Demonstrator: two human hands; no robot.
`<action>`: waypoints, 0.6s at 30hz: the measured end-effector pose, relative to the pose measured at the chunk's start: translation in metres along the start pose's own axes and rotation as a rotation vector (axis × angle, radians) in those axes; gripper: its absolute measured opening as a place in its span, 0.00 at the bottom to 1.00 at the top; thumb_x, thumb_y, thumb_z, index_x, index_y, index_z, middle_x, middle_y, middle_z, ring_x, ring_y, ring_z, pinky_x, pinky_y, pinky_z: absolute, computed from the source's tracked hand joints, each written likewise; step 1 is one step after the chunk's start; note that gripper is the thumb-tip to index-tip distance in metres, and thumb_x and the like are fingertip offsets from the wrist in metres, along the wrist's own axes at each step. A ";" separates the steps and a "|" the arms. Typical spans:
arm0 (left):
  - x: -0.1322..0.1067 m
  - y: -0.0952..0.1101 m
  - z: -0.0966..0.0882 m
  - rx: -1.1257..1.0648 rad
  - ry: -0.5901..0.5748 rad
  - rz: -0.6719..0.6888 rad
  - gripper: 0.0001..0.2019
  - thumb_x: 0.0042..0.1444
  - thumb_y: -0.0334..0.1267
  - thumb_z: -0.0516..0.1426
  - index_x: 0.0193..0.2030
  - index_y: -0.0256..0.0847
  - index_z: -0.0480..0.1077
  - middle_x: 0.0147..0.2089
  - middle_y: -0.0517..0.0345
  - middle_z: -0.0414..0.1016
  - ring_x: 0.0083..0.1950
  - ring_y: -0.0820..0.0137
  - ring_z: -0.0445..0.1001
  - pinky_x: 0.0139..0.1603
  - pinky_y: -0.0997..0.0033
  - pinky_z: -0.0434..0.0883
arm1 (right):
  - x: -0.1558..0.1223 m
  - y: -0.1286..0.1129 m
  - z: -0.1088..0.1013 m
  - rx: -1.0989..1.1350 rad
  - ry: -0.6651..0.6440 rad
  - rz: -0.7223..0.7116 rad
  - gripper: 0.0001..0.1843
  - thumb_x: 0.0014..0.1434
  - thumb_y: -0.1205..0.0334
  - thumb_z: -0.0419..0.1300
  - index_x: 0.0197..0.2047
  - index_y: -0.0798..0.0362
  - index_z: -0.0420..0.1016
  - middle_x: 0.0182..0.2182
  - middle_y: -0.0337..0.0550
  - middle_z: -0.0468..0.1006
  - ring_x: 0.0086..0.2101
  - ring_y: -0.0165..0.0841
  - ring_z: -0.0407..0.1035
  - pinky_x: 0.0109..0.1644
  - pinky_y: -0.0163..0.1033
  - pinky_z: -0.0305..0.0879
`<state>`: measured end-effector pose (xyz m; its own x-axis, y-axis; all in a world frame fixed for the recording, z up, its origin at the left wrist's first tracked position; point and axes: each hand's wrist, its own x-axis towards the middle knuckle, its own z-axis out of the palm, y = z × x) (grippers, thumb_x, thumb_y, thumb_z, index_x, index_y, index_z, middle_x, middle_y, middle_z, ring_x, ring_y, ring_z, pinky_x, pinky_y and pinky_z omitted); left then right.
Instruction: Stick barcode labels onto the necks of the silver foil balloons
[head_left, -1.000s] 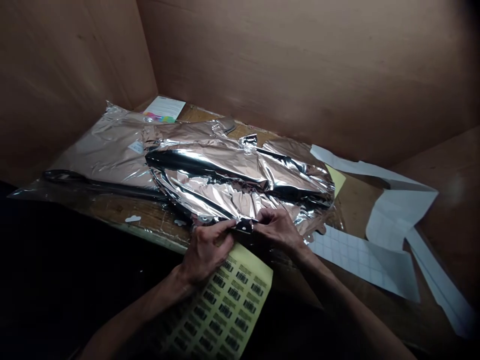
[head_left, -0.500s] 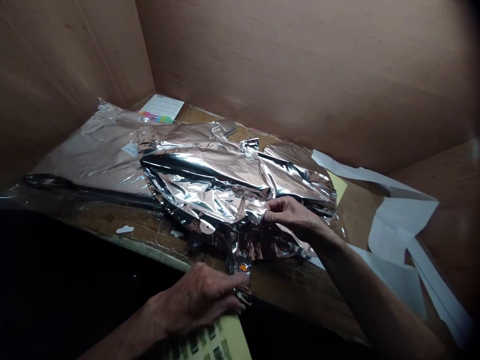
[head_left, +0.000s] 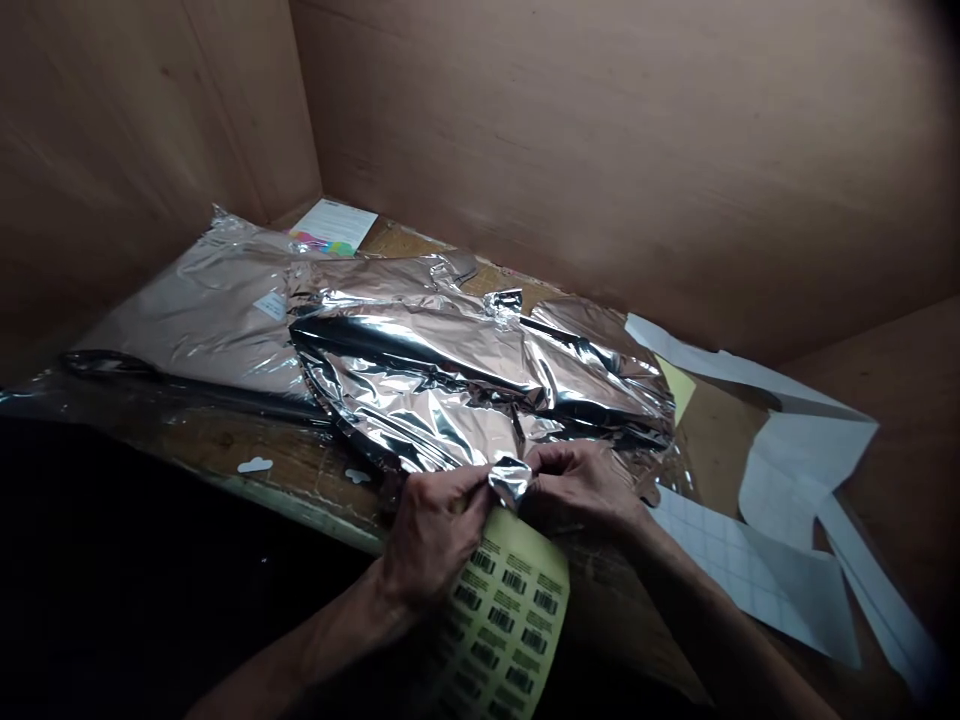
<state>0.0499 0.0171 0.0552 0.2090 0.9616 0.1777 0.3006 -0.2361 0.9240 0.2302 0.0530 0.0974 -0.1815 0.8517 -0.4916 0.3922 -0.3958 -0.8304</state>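
A flat, crumpled rose-gold foil balloon [head_left: 442, 345] lies in shiny folds on the wooden shelf. Its small shiny tab [head_left: 511, 482] at the near edge is between my two hands. My left hand [head_left: 442, 530] is closed, with thumb and forefinger pinching the tab's left side. From under the same hand hangs a yellow sheet of barcode labels [head_left: 510, 610]; how the fingers hold it is hidden. On the tab's right side, my right hand [head_left: 581, 485] pinches the foil, fingers closed.
Clear-wrapped flat foil [head_left: 195, 300] with a white label lies at left. A printed card [head_left: 337, 225] rests at the back corner. White backing paper [head_left: 810, 450] curls at right. White cloud-shaped paper bits [head_left: 255, 466] lie near the front edge [head_left: 300, 505]. Plywood walls [head_left: 600, 150] surround the shelf.
My left hand has moved up from below and now pinches the foil tab beside my right hand. The right hand moved slightly nearer with the foil. More of the label sheet shows.
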 end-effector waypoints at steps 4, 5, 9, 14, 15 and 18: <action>-0.010 -0.015 0.010 0.075 0.220 0.289 0.13 0.62 0.29 0.53 0.49 0.32 0.76 0.31 0.55 0.79 0.29 0.75 0.76 0.33 0.82 0.70 | 0.003 -0.001 -0.010 -0.019 -0.085 0.014 0.16 0.45 0.54 0.70 0.23 0.59 0.75 0.17 0.36 0.68 0.18 0.23 0.59 0.20 0.28 0.52; -0.012 -0.017 0.011 0.088 0.262 0.366 0.14 0.62 0.27 0.53 0.52 0.31 0.74 0.31 0.54 0.79 0.29 0.76 0.76 0.33 0.82 0.71 | 0.006 0.000 -0.014 0.015 -0.083 0.000 0.17 0.46 0.53 0.70 0.23 0.59 0.75 0.17 0.37 0.69 0.18 0.23 0.59 0.21 0.28 0.53; -0.020 -0.019 0.002 -0.037 0.106 0.457 0.14 0.61 0.27 0.54 0.52 0.31 0.74 0.26 0.57 0.77 0.24 0.78 0.74 0.29 0.84 0.69 | 0.025 -0.007 -0.040 0.105 0.001 -0.133 0.19 0.43 0.51 0.72 0.23 0.57 0.72 0.20 0.37 0.71 0.20 0.23 0.60 0.23 0.29 0.56; -0.030 -0.019 -0.017 0.060 -0.414 0.108 0.15 0.64 0.32 0.50 0.51 0.43 0.75 0.28 0.60 0.78 0.26 0.77 0.75 0.30 0.83 0.68 | 0.087 -0.058 -0.083 -0.261 -0.019 -0.156 0.19 0.47 0.47 0.67 0.25 0.56 0.72 0.17 0.40 0.71 0.17 0.29 0.64 0.23 0.34 0.60; -0.032 -0.020 -0.020 0.142 -0.473 0.076 0.17 0.64 0.33 0.49 0.54 0.45 0.74 0.27 0.61 0.78 0.26 0.76 0.74 0.30 0.82 0.68 | 0.104 -0.069 -0.087 -0.396 0.087 -0.172 0.19 0.51 0.48 0.65 0.24 0.56 0.71 0.16 0.39 0.70 0.17 0.29 0.64 0.23 0.34 0.59; -0.038 -0.022 -0.028 0.269 -0.581 0.030 0.23 0.61 0.31 0.51 0.63 0.47 0.66 0.31 0.61 0.79 0.28 0.74 0.76 0.31 0.82 0.68 | 0.151 -0.092 -0.086 -0.743 0.461 -0.226 0.16 0.57 0.53 0.62 0.27 0.57 0.73 0.21 0.43 0.73 0.24 0.32 0.68 0.28 0.36 0.62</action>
<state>0.0087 -0.0104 0.0374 0.6688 0.7392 -0.0798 0.4941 -0.3616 0.7906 0.2447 0.2471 0.1222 -0.0081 0.9987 -0.0501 0.9016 -0.0144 -0.4323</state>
